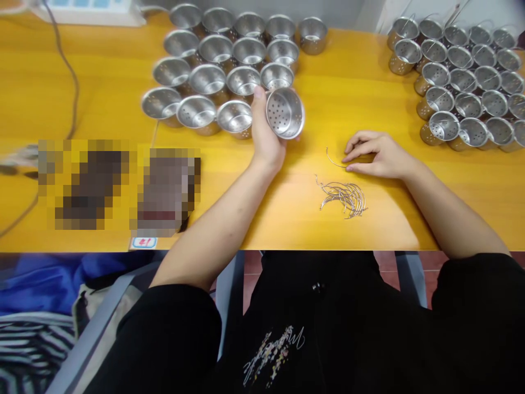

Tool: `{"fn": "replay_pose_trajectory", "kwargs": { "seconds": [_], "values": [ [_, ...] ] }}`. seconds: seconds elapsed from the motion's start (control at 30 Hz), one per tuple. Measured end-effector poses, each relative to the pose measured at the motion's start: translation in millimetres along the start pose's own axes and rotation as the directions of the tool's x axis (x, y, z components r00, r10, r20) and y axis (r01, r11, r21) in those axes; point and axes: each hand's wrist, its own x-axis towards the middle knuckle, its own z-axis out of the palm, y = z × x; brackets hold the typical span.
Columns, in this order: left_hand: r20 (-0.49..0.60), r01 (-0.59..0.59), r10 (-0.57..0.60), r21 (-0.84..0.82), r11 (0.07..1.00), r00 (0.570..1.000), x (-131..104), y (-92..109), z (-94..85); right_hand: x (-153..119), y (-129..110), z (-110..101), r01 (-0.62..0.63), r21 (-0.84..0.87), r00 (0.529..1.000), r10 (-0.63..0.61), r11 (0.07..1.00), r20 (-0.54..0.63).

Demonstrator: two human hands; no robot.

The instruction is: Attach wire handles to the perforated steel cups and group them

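Observation:
My left hand (267, 131) is wrapped round a perforated metal cup (286, 113), its open mouth tilted toward me. Between the thumb and fingers of my right hand (375, 153) is a thin curved wire handle (335, 161), pinched at one end. Just below it, a loose pile of similar wire handles (344, 198) lies on the table. Behind my left hand stand rows of metal cups (198, 113) with no wires showing on them. At the right, more rows of cups (444, 127) stand close together, with wires across several of their mouths.
The yellow table (287, 219) ends just in front of my body. Two blurred-out dark objects (96, 189) lie at its left, near a numbered label (145, 242). A cable (69, 71) runs down the left side from a white box (94, 11) at the back.

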Motion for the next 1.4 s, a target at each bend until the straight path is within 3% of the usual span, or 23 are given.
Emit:
{"fn": "replay_pose_trajectory", "kwargs": {
  "seconds": [0.07,0.2,0.3,0.37,0.47,0.57,0.67,0.83,0.93,1.07,1.4],
  "values": [
    [-0.067,-0.086,0.087,0.021,0.996,0.994,3.1,-9.5,2.1,-0.7,0.6,1.4,0.028,-0.027,0.999,-0.027,0.999,0.036],
    [-0.037,-0.157,0.156,-0.03,0.987,0.987,7.3,-22.4,3.3,-0.9,1.4,9.4,0.057,-0.164,0.993,-0.039,0.985,0.109],
    [-0.008,-0.155,0.155,-0.084,0.984,0.988,5.5,-20.0,4.4,0.6,5.8,19.0,0.064,-0.203,0.998,-0.063,0.977,0.015],
    [0.006,-0.135,0.136,-0.109,0.985,0.991,2.5,-15.3,5.2,3.2,12.3,24.3,0.03,-0.093,0.99,-0.042,0.995,-0.133],
    [0.048,-0.131,0.137,-0.105,0.986,0.989,-1.9,-10.5,5.1,9.4,22.6,26.9,-0.037,0.234,0.942,0.113,0.972,-0.317],
    [0.129,-0.146,0.155,-0.075,0.986,0.979,-4.9,-10.5,4.0,15.1,26.8,25.2,-0.031,0.428,0.903,0.209,0.903,-0.375],
    [0.187,-0.161,0.166,-0.039,0.986,0.968,-7.5,-11.8,3.7,16.3,26.2,25.2,-0.027,0.442,0.882,0.23,0.897,-0.412],
    [0.255,-0.133,0.128,0.003,0.991,0.958,-11.4,-11.4,4.3,10.5,27.1,30.1,-0.086,0.332,0.89,0.222,0.939,-0.399],
    [0.285,-0.118,0.105,0.029,0.993,0.953,-13.8,-10.4,4.7,8.4,26.8,31.8,-0.081,0.085,0.911,0.108,0.993,-0.397],
    [0.313,-0.122,0.106,0.033,0.992,0.944,-16.1,-10.2,6.0,8.3,22.4,33.7,-0.066,-0.194,0.918,-0.017,0.979,-0.395],
    [0.372,-0.112,0.074,0.081,0.99,0.925,-20.7,-5.2,5.8,9.8,12.9,44.0,-0.219,-0.286,0.901,0.081,0.933,-0.427]
  ]
}}
